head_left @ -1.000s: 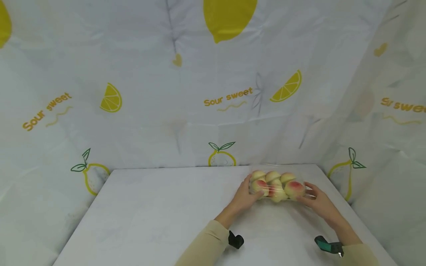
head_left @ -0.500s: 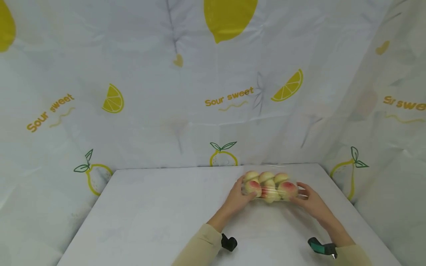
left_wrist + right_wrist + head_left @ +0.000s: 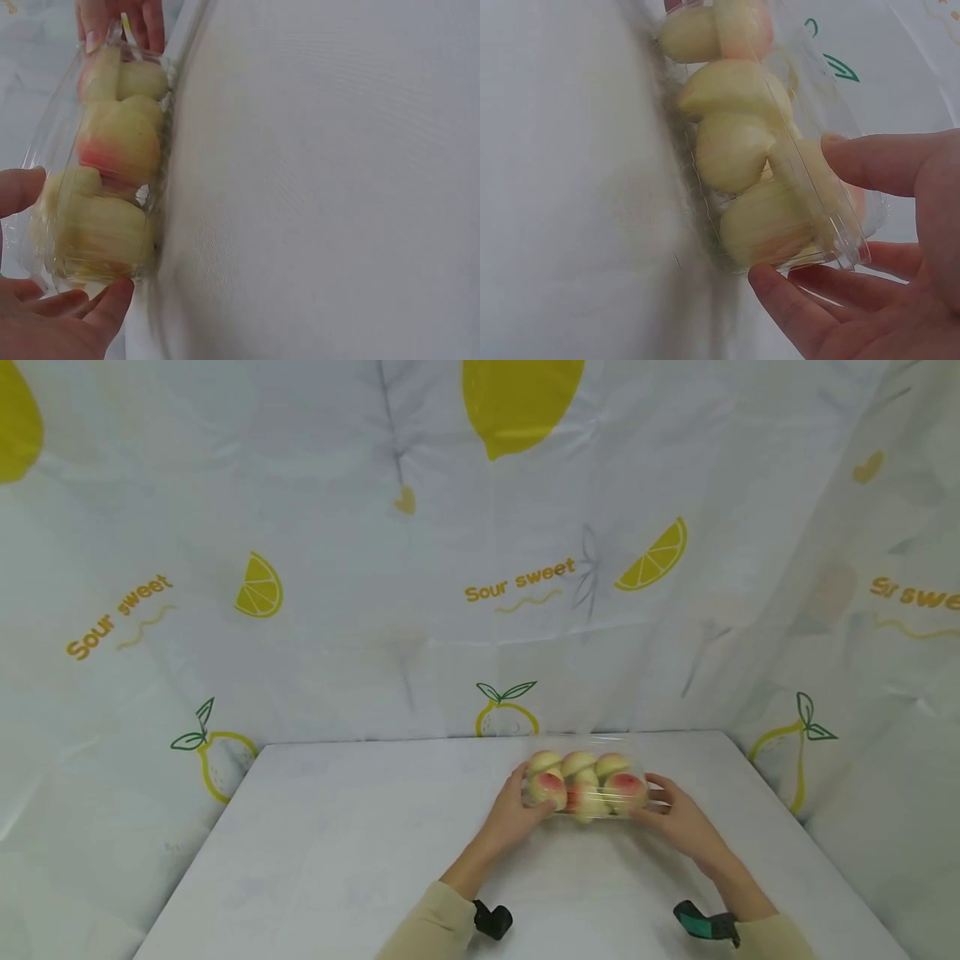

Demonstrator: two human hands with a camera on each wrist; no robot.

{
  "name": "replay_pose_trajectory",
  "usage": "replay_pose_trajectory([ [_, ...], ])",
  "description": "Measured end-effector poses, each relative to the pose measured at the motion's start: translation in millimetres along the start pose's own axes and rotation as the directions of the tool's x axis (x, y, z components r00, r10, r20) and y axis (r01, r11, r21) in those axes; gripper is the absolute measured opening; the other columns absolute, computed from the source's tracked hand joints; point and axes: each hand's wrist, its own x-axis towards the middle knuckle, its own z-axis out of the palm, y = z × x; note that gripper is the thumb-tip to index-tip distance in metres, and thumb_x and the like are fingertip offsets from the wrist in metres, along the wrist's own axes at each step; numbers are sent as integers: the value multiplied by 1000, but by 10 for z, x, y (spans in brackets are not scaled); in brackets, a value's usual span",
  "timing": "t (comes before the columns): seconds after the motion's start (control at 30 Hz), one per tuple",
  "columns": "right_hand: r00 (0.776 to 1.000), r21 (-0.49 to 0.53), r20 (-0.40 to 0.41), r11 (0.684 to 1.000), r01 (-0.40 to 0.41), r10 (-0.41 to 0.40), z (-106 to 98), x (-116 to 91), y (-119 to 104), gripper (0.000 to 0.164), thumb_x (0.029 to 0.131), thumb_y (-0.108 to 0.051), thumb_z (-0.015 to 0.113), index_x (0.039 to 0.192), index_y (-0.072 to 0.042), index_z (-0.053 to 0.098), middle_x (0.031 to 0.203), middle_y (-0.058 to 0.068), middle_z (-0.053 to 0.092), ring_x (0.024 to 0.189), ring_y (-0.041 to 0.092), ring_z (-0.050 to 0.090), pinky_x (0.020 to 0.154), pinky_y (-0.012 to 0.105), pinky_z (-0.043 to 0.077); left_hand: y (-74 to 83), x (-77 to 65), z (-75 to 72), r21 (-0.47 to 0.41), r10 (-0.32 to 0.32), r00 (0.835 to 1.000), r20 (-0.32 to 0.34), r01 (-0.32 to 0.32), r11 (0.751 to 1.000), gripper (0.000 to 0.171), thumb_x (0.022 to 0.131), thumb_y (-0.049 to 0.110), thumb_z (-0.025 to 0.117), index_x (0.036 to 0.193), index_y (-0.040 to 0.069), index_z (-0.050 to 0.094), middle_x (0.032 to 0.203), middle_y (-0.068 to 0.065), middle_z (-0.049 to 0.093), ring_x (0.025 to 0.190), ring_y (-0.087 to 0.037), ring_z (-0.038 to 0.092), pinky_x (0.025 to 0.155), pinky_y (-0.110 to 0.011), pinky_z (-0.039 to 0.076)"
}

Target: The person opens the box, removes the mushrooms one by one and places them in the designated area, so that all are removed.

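Observation:
A clear plastic clamshell box of peaches is between both hands, over the back right part of the white table. My left hand grips its left end, thumb at the near side. The other end is held by my right hand, its thumb against the plastic in the right wrist view. Pale yellow peaches with red blushes fill the box in a stacked, tilted arrangement. The box's underside is close to the tabletop in both wrist views.
The white table reaches back to a hanging white sheet printed with lemons and lettering. Sheeting also closes off the left and right sides. A dark strap mount sits at the left wrist, a green and black one at the right.
Both hands have carried the box of peaches steadily to the left and slightly toward the near side, keeping the same hold on its two ends.

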Motion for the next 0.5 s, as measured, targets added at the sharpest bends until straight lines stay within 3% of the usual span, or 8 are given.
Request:
replay_pose_trajectory([
  [0.2,999,22,5,998,51,-51,83,-10,-59,85,93,-28,75,151,11,28,140,39,48,120,47,58,88,38,57,-55,-61,-109,24,5,1000,-10,-5,1000,80,89,31,76,152,-1,38,144,-22,51,124,-37,56,98,-46,51],
  [0.5,999,32,16,999,41,-41,243,-30,-160,85,92,-31,77,151,9,31,141,39,47,121,47,58,91,44,57,-84,-209,-286,18,3,1000,-7,-2,1000,80,90,30,75,152,-3,36,142,-23,52,118,-35,60,91,-44,54],
])
